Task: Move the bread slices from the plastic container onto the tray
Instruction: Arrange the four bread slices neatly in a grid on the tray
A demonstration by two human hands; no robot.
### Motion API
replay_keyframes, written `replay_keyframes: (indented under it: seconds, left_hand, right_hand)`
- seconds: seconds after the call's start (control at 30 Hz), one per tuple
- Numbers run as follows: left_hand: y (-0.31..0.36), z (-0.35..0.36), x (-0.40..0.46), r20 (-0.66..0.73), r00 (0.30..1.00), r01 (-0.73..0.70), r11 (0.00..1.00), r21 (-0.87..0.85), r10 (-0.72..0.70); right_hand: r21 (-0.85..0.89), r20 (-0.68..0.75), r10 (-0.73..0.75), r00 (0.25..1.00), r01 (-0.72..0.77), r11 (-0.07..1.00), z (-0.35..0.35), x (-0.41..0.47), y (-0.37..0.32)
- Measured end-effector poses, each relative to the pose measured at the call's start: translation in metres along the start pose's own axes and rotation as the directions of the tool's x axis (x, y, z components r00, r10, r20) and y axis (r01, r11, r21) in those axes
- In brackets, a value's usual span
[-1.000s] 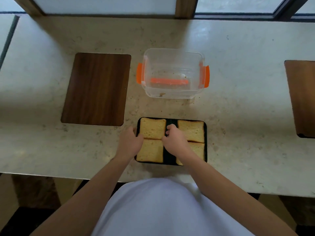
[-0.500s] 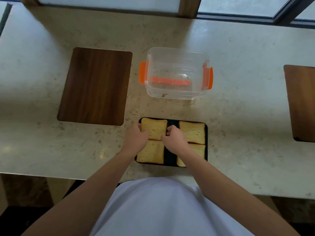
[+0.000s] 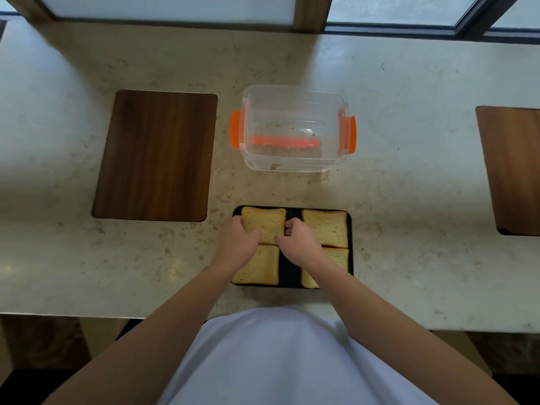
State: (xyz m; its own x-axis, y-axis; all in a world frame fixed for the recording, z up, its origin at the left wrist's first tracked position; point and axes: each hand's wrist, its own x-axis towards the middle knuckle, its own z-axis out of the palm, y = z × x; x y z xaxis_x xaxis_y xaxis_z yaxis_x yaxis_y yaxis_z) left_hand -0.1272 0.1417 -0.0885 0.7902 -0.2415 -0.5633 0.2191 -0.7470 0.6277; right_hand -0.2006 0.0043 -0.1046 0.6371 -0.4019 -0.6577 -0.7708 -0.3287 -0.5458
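Several toasted bread slices lie flat on a black tray (image 3: 350, 229) at the counter's near edge. My left hand (image 3: 238, 245) grips the left edge of the far-left slice (image 3: 267, 222). On that same slice's right edge rests my right hand (image 3: 299, 244), fingers curled. The far-right slice (image 3: 327, 230) lies untouched. Both near slices (image 3: 260, 267) are partly hidden by my wrists. Behind the tray stands the clear plastic container (image 3: 292, 96) with orange clips, holding only crumbs.
A dark wooden board (image 3: 155, 154) lies left of the container, and another wooden board (image 3: 514, 168) sits at the right edge. A window frame runs along the back of the pale stone counter (image 3: 409, 200).
Both hands have closed in on the far-left slice, the left hand moving right onto its edge. The view has shifted slightly.
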Motion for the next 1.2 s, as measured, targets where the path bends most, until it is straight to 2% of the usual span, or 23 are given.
replay_keyframes:
  seconds: [0.77,0.93,1.2]
  left_hand:
    - [-0.004,0.002,0.003,0.012,0.999,0.03,0.999,-0.024,-0.03]
    - [-0.002,-0.001,0.003,0.05,0.998,0.043,0.999,-0.019,-0.042]
    - [0.0,-0.005,-0.001,0.054,0.998,0.046,0.998,-0.038,-0.044]
  right_hand:
    - [-0.021,-0.001,-0.008,1.0,0.008,1.0,-0.004,-0.002,-0.003]
    - [-0.015,-0.003,-0.006,1.0,0.006,1.0,-0.005,-0.002,-0.005]
    - [0.051,-0.003,0.031,1.0,-0.031,0.998,-0.008,-0.009,-0.009]
